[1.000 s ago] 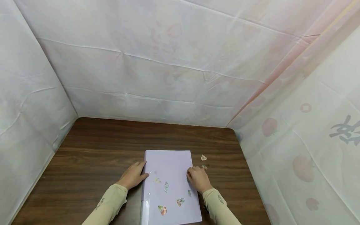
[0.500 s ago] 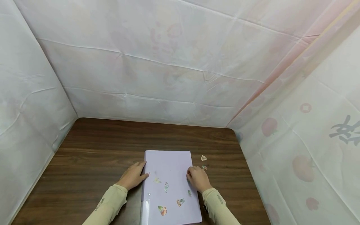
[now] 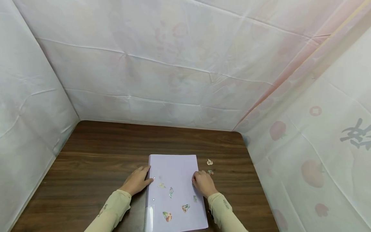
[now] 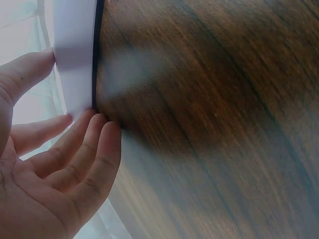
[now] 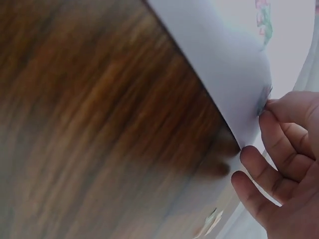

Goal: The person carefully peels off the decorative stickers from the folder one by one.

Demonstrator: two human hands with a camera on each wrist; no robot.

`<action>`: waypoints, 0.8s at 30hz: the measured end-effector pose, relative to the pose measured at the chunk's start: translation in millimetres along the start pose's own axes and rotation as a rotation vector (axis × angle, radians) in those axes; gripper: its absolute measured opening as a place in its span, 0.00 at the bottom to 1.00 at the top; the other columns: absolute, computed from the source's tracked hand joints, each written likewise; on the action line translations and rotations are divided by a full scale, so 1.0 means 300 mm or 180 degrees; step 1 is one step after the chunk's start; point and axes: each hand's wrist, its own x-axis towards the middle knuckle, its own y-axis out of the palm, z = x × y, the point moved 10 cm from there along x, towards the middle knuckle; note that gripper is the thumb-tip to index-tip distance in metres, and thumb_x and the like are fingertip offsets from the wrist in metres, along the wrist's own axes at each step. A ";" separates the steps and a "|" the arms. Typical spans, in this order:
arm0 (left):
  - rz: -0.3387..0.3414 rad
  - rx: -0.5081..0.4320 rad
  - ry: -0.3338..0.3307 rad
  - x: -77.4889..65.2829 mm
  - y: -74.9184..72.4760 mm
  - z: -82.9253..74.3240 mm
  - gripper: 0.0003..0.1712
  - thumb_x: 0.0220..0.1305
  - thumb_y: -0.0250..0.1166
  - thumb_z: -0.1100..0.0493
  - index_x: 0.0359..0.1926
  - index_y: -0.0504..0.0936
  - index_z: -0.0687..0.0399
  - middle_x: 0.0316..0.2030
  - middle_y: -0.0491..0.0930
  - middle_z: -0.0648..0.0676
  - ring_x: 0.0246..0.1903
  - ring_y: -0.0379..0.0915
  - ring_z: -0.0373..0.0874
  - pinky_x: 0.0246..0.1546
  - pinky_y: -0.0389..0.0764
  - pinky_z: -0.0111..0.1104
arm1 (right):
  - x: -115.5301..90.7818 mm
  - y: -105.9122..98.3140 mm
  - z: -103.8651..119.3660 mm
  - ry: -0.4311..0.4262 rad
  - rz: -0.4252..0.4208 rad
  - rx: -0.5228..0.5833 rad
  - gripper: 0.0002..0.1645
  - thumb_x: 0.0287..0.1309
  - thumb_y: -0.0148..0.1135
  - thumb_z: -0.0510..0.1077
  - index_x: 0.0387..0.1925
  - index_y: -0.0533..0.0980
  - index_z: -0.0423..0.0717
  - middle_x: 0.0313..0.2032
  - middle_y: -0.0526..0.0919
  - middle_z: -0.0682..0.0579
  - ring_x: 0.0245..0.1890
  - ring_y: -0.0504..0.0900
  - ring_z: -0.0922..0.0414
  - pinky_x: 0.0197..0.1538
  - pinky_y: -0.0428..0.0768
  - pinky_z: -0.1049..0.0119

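Observation:
A lilac ring binder (image 3: pixel 174 169) lies closed on the wooden table, with several small fruit and flower stickers, such as an orange-and-green one (image 3: pixel 167 216), on its cover. My left hand (image 3: pixel 136 183) rests at the binder's spine (image 4: pixel 76 64); its thumb touches the top edge and the other fingers lie against the side. At the opposite edge, my right hand (image 3: pixel 204 184) pinches a small sticker (image 5: pixel 262 101) between thumb and index finger, right at the cover. Its other fingers lie along the binder's edge. In the head view the hand hides this sticker.
Two loose stickers, a pale one (image 3: pixel 210 162) and a green-and-red one (image 3: pixel 210 172), lie on the brown wooden table (image 3: pixel 116 141) beyond the right hand. Whitish printed sheets (image 3: pixel 162 80) hang as walls behind the table and at both sides.

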 end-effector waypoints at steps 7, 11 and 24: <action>0.0049 0.0003 -0.0046 0.005 0.007 0.003 0.37 0.64 0.70 0.53 0.67 0.70 0.70 0.63 0.68 0.74 0.64 0.63 0.71 0.61 0.67 0.60 | -0.020 -0.060 -0.092 0.0351 -0.0004 0.0229 0.09 0.57 0.69 0.38 0.26 0.76 0.49 0.25 0.79 0.55 0.28 0.79 0.54 0.33 0.79 0.56; 0.0046 -0.0001 -0.0054 0.002 0.004 0.001 0.37 0.64 0.70 0.54 0.67 0.70 0.70 0.63 0.69 0.74 0.64 0.63 0.70 0.61 0.67 0.59 | -0.050 -0.093 -0.168 0.0538 0.0018 0.0196 0.10 0.56 0.70 0.38 0.25 0.76 0.51 0.25 0.79 0.56 0.29 0.78 0.53 0.30 0.78 0.54; 0.0068 0.0015 -0.0029 0.008 0.005 0.005 0.38 0.65 0.70 0.53 0.68 0.69 0.70 0.64 0.68 0.73 0.64 0.64 0.69 0.62 0.67 0.59 | -0.162 -0.127 -0.351 0.0997 0.0245 0.0018 0.06 0.57 0.71 0.38 0.29 0.79 0.47 0.27 0.81 0.54 0.29 0.81 0.52 0.32 0.80 0.50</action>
